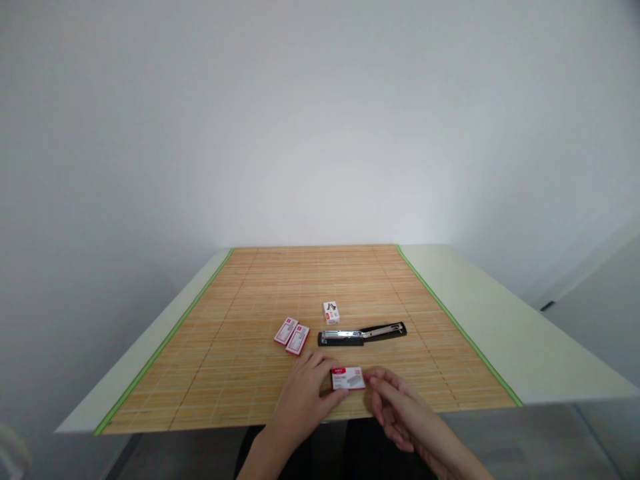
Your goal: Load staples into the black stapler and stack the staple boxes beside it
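Near the mat's front edge lies a white and red staple box with grey staples pictured on its top. My left hand grips its left end, fingers along the far side and thumb at the near edge. At the box's right end is my right hand, thumb and forefinger close together and the other fingers curled; what they pinch, if anything, is hidden. Just beyond the box, a black stapler lies swung wide open, its metal magazine exposed.
Two red-and-white boxes lie side by side left of the stapler. Behind it is a small white box with a dark picture. A bamboo mat with green edging covers the middle of the white table, which meets a plain wall.
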A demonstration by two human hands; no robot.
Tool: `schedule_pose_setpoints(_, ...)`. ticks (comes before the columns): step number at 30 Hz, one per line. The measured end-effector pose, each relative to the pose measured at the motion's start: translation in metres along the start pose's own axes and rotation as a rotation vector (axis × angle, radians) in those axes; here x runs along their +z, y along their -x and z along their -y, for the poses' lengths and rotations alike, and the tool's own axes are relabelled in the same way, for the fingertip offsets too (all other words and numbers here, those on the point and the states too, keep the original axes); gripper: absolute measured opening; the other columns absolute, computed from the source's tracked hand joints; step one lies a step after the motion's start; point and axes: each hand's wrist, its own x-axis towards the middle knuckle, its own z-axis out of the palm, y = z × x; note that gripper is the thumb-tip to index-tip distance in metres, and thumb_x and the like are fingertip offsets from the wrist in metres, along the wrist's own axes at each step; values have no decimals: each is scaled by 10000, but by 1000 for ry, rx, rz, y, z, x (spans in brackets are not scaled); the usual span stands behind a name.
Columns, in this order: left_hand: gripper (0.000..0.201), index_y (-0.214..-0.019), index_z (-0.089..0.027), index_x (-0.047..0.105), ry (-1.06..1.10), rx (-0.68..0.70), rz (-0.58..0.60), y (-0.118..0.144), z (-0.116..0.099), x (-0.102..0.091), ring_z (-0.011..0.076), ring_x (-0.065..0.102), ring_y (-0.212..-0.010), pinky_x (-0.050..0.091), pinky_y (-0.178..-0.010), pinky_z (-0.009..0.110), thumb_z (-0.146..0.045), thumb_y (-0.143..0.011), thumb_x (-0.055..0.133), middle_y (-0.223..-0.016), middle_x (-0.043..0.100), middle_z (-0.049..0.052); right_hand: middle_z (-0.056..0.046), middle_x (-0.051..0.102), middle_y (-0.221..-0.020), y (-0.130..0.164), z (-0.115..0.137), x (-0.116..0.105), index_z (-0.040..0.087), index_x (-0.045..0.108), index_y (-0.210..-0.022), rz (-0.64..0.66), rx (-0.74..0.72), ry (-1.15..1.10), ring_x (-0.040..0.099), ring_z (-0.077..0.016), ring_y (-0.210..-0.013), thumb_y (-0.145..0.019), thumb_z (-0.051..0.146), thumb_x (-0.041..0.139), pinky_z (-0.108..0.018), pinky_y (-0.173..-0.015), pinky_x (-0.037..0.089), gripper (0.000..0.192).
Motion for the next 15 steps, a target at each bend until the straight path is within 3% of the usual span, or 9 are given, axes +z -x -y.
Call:
schedule_pose_setpoints(9, 304, -1120, -333, 717, -17, 15, -28, -1, 3, 6, 232, 600, -1082, 490, -952, 357, -346, -835, 822, -1114, 688, 1, 91, 568, -587, 2, 6, 6, 245, 490, -1211, 129, 26, -91, 292, -39, -304, -860, 650, 638, -151, -299, 142, 556)
schedule_pose_setpoints(13, 389, -1175, -319, 689, 15, 1, -10, 1, 7, 4, 247, 587, -1138, 472, -990, 372, -327, -816, 838, -1164, 671, 14, 99, 538, -579, -4, 6, -11, 235, 500, -1197, 23, -18, 107, 275, -46, -296, -855, 728, 589, -173, -311, 143, 607)
schedule_pose_setpoints(15, 456, -1203, -300, 664, 46, -21, 2, 5, 12, 0, 256, 581, -1162, 465, -1004, 380, -312, -789, 857, -1202, 654, 25, 105, 519, -574, -8, 6, -20, 226, 496, -1252, -50, -121, 290, 344, -69, -333, -866, 707, 598, -187, -348, 211, 625)
